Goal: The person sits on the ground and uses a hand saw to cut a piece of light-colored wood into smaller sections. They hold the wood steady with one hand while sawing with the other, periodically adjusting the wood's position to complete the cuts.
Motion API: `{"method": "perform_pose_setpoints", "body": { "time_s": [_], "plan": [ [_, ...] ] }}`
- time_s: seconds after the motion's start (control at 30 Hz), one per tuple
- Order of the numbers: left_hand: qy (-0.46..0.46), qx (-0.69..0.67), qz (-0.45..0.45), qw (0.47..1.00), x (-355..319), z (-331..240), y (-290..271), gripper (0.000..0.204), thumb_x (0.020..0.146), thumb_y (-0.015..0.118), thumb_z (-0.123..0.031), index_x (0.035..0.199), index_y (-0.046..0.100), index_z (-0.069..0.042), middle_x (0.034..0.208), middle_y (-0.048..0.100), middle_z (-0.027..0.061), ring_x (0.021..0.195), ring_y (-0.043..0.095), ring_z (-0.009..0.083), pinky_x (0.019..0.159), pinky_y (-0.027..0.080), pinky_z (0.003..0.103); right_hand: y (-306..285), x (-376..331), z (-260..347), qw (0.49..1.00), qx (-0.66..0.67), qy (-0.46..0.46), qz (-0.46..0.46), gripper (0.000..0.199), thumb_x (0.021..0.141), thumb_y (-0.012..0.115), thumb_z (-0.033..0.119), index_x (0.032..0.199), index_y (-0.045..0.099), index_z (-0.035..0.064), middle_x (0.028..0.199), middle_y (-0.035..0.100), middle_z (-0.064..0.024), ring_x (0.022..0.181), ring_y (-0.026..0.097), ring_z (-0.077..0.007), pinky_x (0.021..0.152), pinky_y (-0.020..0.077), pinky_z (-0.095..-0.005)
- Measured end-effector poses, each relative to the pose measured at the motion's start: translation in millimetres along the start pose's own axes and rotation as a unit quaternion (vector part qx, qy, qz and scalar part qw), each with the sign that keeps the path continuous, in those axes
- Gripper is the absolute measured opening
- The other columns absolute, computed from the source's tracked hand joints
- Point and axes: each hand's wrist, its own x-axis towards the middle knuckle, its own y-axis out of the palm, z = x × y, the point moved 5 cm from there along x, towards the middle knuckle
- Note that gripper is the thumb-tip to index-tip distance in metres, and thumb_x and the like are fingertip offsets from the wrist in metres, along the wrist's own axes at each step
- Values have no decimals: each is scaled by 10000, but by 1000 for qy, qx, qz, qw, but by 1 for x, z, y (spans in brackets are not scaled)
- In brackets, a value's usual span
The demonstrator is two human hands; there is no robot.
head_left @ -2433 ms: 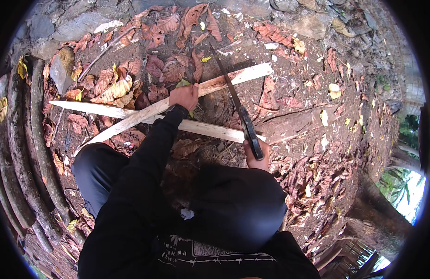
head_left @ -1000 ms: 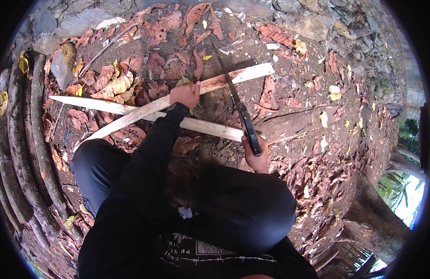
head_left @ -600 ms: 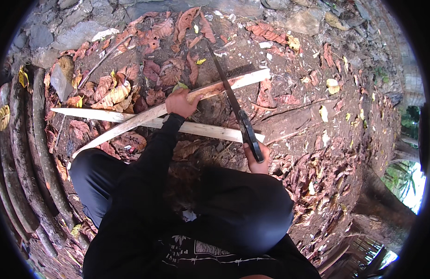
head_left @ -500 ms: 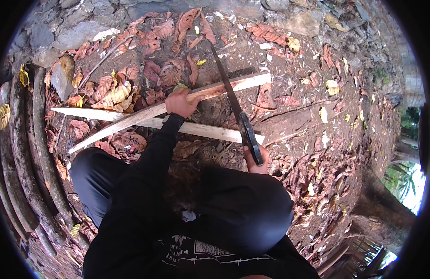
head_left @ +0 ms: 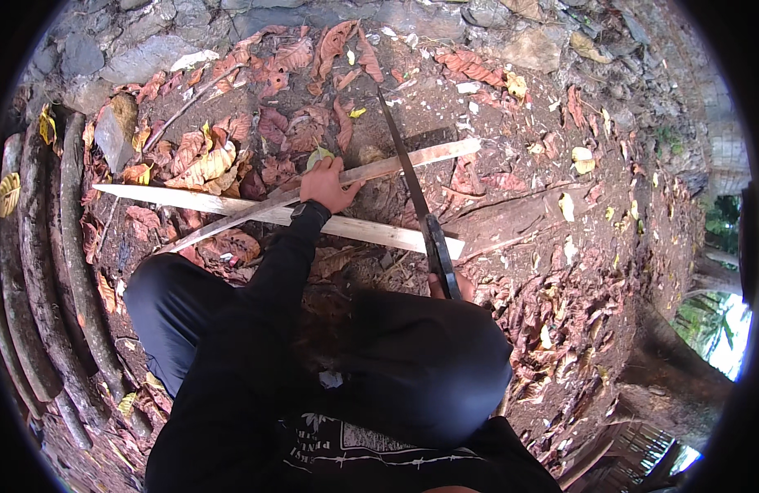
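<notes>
Handsaw crosses the upper wooden strip, right hand wrapped round its handle. Left hand, curled over that strip's middle, should pin it steady for long, square strokes.

Head-worn fisheye view, facing steeply down, close above the knees, both hands near centre

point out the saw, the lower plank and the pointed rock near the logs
Saw [head_left: 418, 193], head view: blade near the handle.
Lower plank [head_left: 355, 228], head view: its right half.
Pointed rock [head_left: 112, 140], head view: its grey face.
</notes>
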Motion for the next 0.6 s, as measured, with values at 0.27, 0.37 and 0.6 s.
{"method": "perform_pose_setpoints", "body": {
  "time_s": [0.27,0.37,0.6],
  "plan": [
    [46,1,54,997,3,4,9,544,963,704,-582,1096,736,-56,1062,674,118,830,748,366,719,603,499,-3,-2,19,1000,-13,-21,-6,216,962,759,174,872,651,10,649,508,-16,638,465,-104,580,391,-350],
    [62,4,53,997,26,7,-1,550,968,694,-584,1108,740,-54,1055,673,104,819,746,363,711,604,494,-3,6,29,999,4,-51,-18,221,973,750,160,863,637,6,649,501,-9,639,449,-97,581,384,-346],
    [73,41,26,996,43,11,3,536,963,723,-540,1135,731,-33,1035,650,149,891,720,373,741,592,490,9,35,27,999,42,-9,4,190,1004,723,133,904,651,-12,670,530,-24,645,472,-111,609,420,-344]
  ]
}}
